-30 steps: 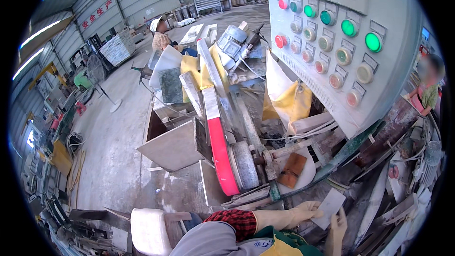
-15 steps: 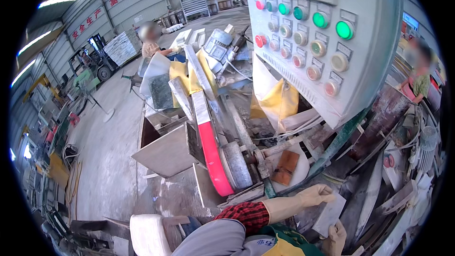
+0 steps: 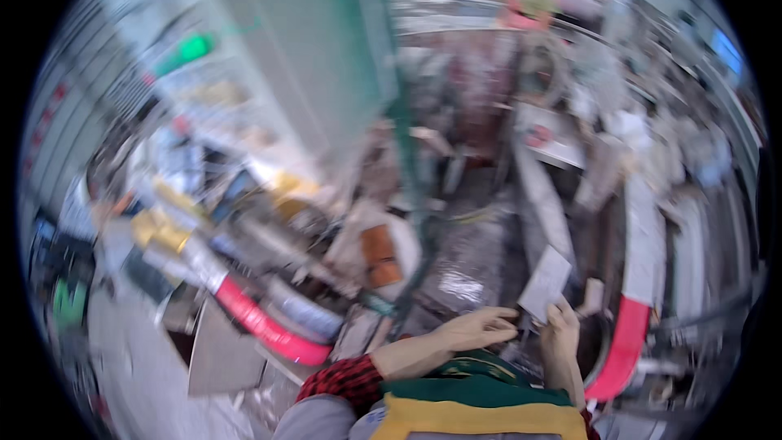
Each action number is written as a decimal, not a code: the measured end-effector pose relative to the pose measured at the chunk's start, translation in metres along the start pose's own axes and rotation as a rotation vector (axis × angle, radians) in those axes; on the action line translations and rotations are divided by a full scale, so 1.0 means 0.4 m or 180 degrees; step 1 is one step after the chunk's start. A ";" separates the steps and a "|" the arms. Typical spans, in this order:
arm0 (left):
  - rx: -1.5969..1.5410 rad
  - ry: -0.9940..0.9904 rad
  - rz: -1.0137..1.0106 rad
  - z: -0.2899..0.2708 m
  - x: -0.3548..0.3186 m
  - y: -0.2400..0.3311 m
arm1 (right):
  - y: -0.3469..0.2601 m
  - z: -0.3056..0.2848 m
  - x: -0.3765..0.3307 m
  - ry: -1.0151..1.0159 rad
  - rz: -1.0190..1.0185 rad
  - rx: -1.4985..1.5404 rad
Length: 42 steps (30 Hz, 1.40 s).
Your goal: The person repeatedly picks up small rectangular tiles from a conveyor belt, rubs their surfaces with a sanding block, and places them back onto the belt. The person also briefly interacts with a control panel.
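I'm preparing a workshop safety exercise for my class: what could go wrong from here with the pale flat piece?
1. The right hand grips the pale flat piece near its lower end, so it might tip or slip; whether the left hand touches it is unclear.
2. The red-and-white band curves close beside the right forearm, which could bump it.

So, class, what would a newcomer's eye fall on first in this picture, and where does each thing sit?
Probably the brightest colours: a red band at lower left and another red band at lower right. A big pale box looms at upper left, with a blurred green light. Low and right of centre, the right hand holds a pale tile, the left hand close by.
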<state>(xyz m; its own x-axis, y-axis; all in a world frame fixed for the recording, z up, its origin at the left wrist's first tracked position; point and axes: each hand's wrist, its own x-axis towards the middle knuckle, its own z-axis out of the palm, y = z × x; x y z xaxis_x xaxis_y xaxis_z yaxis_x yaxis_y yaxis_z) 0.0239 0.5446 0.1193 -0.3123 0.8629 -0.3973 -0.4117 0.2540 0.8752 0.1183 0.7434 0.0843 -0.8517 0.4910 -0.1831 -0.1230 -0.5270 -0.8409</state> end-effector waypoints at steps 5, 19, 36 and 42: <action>-0.0390 0.0139 0.0259 0.026 0.076 -0.016 | -0.049 0.009 -0.028 0.0527 -0.0210 -0.0239; -0.1940 0.0713 0.0661 0.044 0.005 0.042 | -0.059 0.146 -0.044 -0.0430 -0.0392 -0.1259; -0.2258 -0.0037 0.0319 0.010 -0.056 0.010 | -0.073 0.040 0.075 -0.0590 -0.1140 -0.0974; -0.1612 -0.0461 0.0527 -0.071 -0.066 -0.003 | -0.090 0.088 0.045 -0.0317 -0.0672 -0.0922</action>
<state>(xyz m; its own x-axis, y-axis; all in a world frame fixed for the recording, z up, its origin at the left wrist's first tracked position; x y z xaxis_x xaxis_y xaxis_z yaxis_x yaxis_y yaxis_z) 0.0084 0.5091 0.1211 -0.3017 0.9338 -0.1924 -0.7387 -0.1013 0.6664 0.0894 0.7469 0.1291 -0.8701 0.4904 0.0482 -0.1641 -0.1962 -0.9667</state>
